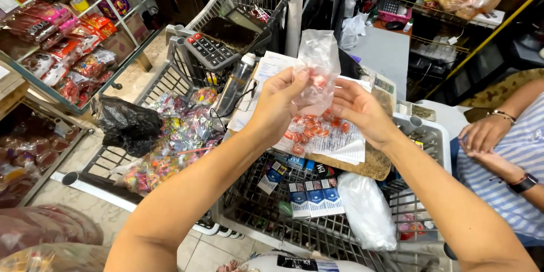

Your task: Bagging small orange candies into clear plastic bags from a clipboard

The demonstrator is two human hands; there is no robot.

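My left hand [277, 105] and my right hand [360, 110] both grip a small clear plastic bag [317, 68] holding red and white wrapped candies. The bag is held upright over a sheet of white paper [340, 141] lying on a cork board [377, 164]. Several more red and white candies [309, 127] lie loose on the paper just below my hands. The top of the bag stands open above my fingers.
Grey wire baskets [266, 198] below hold small blue and white boxes [314, 198] and a white bag [368, 212]. A calculator [212, 50], a clear bottle [235, 82] and colourful sweets [170, 147] lie to the left. Another person's hands [487, 133] rest at right. Shelves of packaged goods [56, 39] stand left.
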